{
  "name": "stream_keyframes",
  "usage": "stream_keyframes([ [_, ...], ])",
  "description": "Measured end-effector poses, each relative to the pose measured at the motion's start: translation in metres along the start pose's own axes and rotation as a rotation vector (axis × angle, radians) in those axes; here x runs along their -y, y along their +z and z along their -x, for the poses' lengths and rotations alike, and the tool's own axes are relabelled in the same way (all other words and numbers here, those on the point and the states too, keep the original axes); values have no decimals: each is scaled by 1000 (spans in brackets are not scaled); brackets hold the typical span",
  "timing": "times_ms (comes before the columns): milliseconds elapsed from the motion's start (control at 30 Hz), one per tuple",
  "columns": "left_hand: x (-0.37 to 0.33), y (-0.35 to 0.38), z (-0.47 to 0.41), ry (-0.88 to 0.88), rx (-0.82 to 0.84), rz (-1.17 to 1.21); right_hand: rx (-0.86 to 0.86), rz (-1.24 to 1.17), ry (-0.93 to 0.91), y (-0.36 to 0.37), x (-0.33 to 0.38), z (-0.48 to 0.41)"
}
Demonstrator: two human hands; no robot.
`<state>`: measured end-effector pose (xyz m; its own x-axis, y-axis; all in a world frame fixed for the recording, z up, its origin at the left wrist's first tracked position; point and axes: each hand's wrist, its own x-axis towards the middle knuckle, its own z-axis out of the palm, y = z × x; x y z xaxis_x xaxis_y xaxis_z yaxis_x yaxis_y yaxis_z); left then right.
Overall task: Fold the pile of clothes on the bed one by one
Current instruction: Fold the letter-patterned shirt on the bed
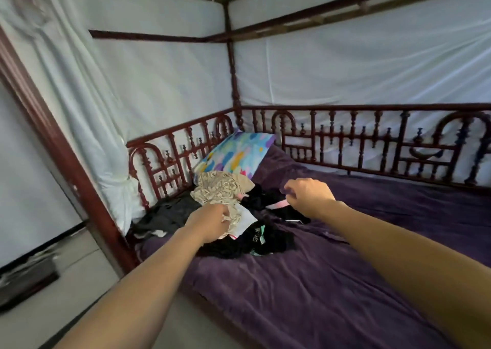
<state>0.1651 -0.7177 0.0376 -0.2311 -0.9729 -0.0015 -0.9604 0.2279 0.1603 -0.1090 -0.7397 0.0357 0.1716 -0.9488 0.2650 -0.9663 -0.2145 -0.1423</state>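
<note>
Purple plush bedspread (345, 269); carved wooden rail (372, 136) at 12 o'clock. Left hand (210, 222) grips beige lace (223, 186); right hand (309, 197) curled, hold unclear.

Left hand (210, 222) grips beige lace garment (225, 186) on clothes pile (239, 245) — right hand (309, 197) pinches pink strap (277, 205).
</note>
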Motion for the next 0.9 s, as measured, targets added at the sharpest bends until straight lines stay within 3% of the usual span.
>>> stream_keyframes([
  [433, 219, -42, -106, -104, -83, -42, 38, 19, -146, 94, 144, -216],
  [900, 454, -26, -255, -176, 54, -92, 207, 65, -171, 238, 281, -439],
])
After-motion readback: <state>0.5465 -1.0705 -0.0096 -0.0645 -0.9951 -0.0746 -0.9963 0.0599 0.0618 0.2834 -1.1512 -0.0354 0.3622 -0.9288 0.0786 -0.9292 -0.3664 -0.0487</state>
